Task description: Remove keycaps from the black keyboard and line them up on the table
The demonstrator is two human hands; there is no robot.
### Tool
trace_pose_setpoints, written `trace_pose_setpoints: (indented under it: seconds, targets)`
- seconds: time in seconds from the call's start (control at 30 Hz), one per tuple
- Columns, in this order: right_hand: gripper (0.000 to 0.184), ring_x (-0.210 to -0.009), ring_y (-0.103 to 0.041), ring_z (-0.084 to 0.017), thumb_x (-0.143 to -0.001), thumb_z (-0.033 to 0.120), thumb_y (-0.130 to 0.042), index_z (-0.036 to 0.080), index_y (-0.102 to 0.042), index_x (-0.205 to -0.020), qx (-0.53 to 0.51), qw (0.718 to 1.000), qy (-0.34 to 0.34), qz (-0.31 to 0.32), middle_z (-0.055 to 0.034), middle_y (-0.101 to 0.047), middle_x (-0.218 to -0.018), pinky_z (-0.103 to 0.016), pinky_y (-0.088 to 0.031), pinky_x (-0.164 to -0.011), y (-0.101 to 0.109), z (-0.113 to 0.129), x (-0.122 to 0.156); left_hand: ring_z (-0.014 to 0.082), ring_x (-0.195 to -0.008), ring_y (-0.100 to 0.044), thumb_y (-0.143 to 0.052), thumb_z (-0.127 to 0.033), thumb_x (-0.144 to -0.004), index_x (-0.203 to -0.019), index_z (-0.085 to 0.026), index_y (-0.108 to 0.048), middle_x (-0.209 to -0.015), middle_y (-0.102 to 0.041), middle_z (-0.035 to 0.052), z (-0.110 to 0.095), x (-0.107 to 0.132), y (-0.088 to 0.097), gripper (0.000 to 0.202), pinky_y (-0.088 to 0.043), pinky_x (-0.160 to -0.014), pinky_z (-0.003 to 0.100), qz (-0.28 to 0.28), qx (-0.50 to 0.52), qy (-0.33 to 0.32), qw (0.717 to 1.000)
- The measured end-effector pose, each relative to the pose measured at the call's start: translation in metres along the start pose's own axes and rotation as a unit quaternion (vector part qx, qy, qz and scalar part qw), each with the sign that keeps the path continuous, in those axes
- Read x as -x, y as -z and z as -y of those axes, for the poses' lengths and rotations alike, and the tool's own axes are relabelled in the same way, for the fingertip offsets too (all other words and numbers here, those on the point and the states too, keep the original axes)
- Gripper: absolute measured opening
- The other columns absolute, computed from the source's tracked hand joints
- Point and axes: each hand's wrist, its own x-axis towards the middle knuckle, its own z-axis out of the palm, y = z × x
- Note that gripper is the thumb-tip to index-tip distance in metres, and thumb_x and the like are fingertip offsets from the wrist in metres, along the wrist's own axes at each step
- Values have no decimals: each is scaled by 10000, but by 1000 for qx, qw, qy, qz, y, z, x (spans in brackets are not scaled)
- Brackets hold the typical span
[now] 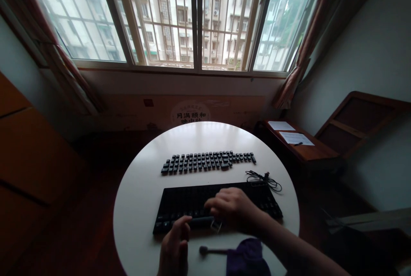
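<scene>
A black keyboard [192, 199] lies on the round white table [138, 207], its front rows still bearing keys and a long space bar. Over its middle, my right hand [233, 205] is closed, its fingers curled around what looks like a wire keycap puller [216, 225]; the puller's upper part is hidden by the hand. At the keyboard's front left edge, my left hand [175, 241] is half curled with thumb and forefinger apart, the fingertip close to the space bar. Whether that fingertip touches it I cannot tell. Nothing shows in the left hand.
Several loose black keycaps [199, 162] stand in rows behind the keyboard. A coiled black cable [265, 177] lies at its back right. Near the front edge are a brush [215, 250] and a purple cloth [247, 259]. A wooden chair [314, 152] with papers stands to the right.
</scene>
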Motion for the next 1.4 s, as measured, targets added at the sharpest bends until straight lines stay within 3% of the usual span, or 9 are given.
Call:
trace_pose_setpoints:
  seconds: [0.07, 0.1, 0.17, 0.27, 0.4, 0.63, 0.93, 1.4]
  targets:
    - [144, -806, -675, -156, -959, 260, -614, 249, -677, -1087, 27, 988, -152, 32, -9, -741, -914, -255, -472, -726, 19, -35, 0, 141, -507, -517, -233, -616, -1028, -1185, -201, -555, -673, -557, -13, 5, 1, 0, 548, -453, -502, 236, -16, 12, 33, 999]
    - [172, -841, -680, -161, -971, 254, -598, 243, -673, -1126, 41, 980, -194, 32, -22, -742, -952, -260, -482, -765, 27, -55, 1, 140, -511, -516, -236, -620, -1026, -1181, -200, -556, -678, -556, -12, 6, 1, -1, 551, -452, -503, 235, -18, 17, 41, 999]
    - [219, -879, -682, -187, -967, 227, -594, 210, -666, -1173, 65, 966, -248, 42, -62, -736, -1023, -290, -493, -804, 38, -94, 6, 140, -522, -523, -244, -631, -1020, -1164, -197, -566, -681, -557, -9, 7, 1, -1, 560, -458, -514, 234, -11, 28, 46, 998]
    - [154, -907, -680, -223, -930, 198, -641, 164, -701, -1068, 99, 939, -315, 93, -107, -722, -1046, -340, -514, -813, 38, -142, 15, 150, -556, -560, -270, -641, -1012, -1127, -188, -587, -691, -572, 4, 7, 1, -3, 565, -482, -549, 242, 9, 47, 54, 997]
    - [195, -945, -675, -207, -967, 315, -654, 154, -678, -1075, 107, 913, -346, 188, -65, -699, -1066, -400, -559, -847, 21, -172, 23, 151, -560, -576, -295, -636, -1010, -1106, -187, -600, -690, -583, 7, 7, 1, -3, 552, -488, -545, 236, 9, 56, 61, 997]
    - [238, -1037, -663, -224, -991, 334, -629, 166, -660, -1156, 103, 896, -352, 251, -80, -671, -1188, -437, -558, -906, 0, -184, 19, 152, -575, -599, -299, -615, -1017, -1032, -190, -634, -686, -611, 13, 2, -3, 0, 541, -497, -570, 233, 20, 24, 59, 998]
    - [246, -1016, -669, -219, -998, 349, -615, 170, -661, -1160, 102, 903, -357, 218, -74, -684, -1155, -437, -551, -909, -1, -183, 22, 179, -669, -656, -312, -524, -1039, -915, -195, -664, -755, -679, 52, -1, -8, 0, 497, -534, -651, 249, 42, 17, 36, 998]
    - [241, -1016, -671, -221, -994, 339, -624, 163, -660, -1155, 90, 905, -372, 186, -75, -681, -1156, -435, -559, -900, -10, -190, 17, 154, -620, -595, -307, -415, -1059, -797, -194, -598, -679, -606, 22, -4, -12, -1, 449, -451, -606, 240, 61, 20, 14, 998]
